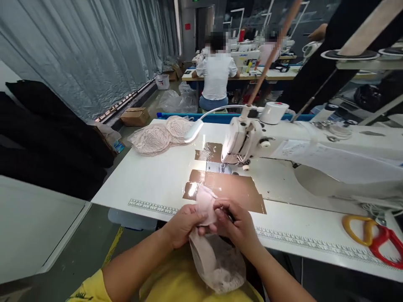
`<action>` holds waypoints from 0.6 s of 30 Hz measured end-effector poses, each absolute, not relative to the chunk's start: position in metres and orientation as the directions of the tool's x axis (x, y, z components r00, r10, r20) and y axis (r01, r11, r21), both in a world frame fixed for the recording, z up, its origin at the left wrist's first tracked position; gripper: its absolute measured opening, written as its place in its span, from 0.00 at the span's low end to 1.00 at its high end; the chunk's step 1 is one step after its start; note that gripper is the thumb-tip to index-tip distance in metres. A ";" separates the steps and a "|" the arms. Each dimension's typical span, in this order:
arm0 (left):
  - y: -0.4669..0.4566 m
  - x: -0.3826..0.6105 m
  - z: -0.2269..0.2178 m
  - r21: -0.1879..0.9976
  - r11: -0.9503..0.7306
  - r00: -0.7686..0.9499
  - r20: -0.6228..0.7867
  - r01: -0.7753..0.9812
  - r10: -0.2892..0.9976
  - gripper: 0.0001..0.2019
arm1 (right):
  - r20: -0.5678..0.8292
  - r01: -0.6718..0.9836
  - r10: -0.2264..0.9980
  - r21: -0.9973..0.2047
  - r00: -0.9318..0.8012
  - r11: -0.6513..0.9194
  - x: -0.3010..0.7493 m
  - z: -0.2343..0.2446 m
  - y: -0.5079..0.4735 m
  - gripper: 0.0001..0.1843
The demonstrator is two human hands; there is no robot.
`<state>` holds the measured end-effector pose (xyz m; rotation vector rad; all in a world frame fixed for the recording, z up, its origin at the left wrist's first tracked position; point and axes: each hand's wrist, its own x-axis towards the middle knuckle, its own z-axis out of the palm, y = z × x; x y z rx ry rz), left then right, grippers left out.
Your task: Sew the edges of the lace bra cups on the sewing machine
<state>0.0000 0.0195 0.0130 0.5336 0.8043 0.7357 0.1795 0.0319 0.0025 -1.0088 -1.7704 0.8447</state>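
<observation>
A pale pink piece of sheer fabric (pixel 217 262) is held over the front edge of the sewing table (pixel 141 176). Its upper part stands up between my hands, and a rounded mesh part hangs down over my lap. My left hand (pixel 184 224) is closed on the fabric, thumb on top. At the fabric's right edge, my right hand (pixel 237 224) has its fingers bent in a pinch, partly hiding what they grip. Just beyond my hands is the sewing machine (pixel 237 140), its needle area lit. Brown tape (pixel 233 188) covers the tabletop in front of it.
Stacked pale lace pieces (pixel 151 138) lie at the back left, beside a small white lamp (pixel 192 132). Scissors with orange and red handles (pixel 388 245) rest at the right edge. A printed ruler (pixel 292 241) runs along the front. A person (pixel 217 75) sits ahead.
</observation>
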 end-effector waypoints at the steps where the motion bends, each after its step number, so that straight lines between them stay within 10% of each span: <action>1: 0.026 -0.010 0.019 0.697 0.608 0.472 -0.419 -0.381 0.776 0.18 | 0.372 0.283 0.894 -0.855 -0.248 0.434 0.179 0.005 0.034 0.06; 7: 0.079 -0.073 0.043 0.786 0.198 0.248 -0.058 -0.586 0.967 0.22 | 0.208 0.335 0.961 -0.905 -0.185 0.260 0.175 0.002 0.039 0.11; 18: 0.070 -0.126 -0.003 0.946 0.308 0.406 -0.246 -0.096 0.880 0.22 | -0.158 0.371 0.903 -0.929 -0.398 0.001 0.149 0.002 0.055 0.27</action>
